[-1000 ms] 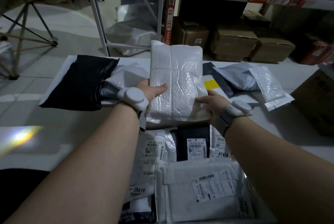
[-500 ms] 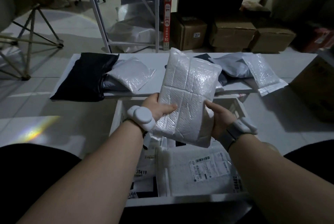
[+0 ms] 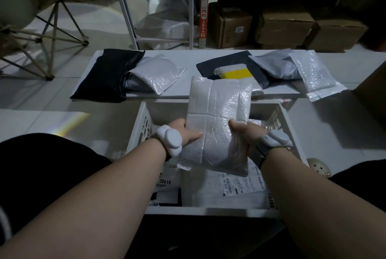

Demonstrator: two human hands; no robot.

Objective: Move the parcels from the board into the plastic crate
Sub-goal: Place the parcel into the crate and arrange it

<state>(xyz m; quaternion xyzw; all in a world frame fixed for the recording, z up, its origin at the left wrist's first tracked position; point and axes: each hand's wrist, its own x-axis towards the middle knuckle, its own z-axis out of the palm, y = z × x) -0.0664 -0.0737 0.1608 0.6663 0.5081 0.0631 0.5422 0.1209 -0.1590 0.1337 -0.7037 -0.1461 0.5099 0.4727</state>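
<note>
Both bare forearms are extending forward, each wrist wearing a white rounded band. The left hand (image 3: 186, 133) is gripping one side of a white bubble-wrap parcel (image 3: 217, 125), thumb lying on top; the right hand (image 3: 244, 133) is gripping the opposite side.

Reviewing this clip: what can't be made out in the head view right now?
- Crate contents: mostly covered by the held white parcel and both forearms.
- Left hand and right hand fingers: behind the parcel.
- Labels in the crate: print too small.
- Dark parcel on the board: partly under the yellow one.
</note>
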